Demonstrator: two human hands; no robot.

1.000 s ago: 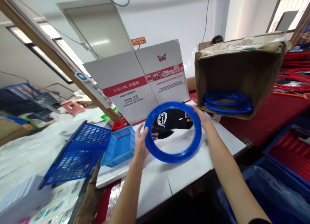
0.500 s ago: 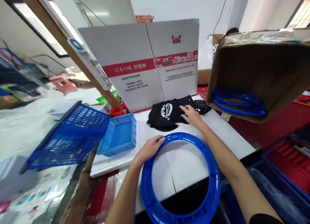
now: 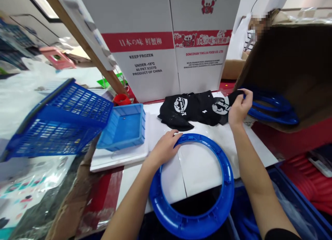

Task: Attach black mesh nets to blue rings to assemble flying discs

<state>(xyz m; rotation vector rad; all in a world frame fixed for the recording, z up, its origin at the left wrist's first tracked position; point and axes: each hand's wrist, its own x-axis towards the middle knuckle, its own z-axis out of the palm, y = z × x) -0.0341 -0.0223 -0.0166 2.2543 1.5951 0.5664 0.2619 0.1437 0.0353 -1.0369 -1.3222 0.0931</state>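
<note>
A large blue plastic ring (image 3: 192, 219) lies on the white table (image 3: 204, 167), its near half hanging over the front edge. My left hand (image 3: 164, 150) rests on the ring's far left rim, fingers curled over it. My right hand (image 3: 239, 108) is pinched on the right end of a pile of black printed fabric (image 3: 197, 108) that lies behind the ring. More blue rings (image 3: 272, 108) sit stacked inside a tilted cardboard box (image 3: 293, 67) just right of that hand.
A small light-blue tray (image 3: 123, 127) and a tipped blue mesh basket (image 3: 59, 120) stand on the left. A white "KEEP FROZEN" carton (image 3: 166, 42) walls the back. A wooden post (image 3: 85, 46) slants at left. Red items (image 3: 311, 184) and blue bins lie lower right.
The ring came down from being held upright in both hands to lying on the table. My right hand left it and moved back right to grip the black fabric.
</note>
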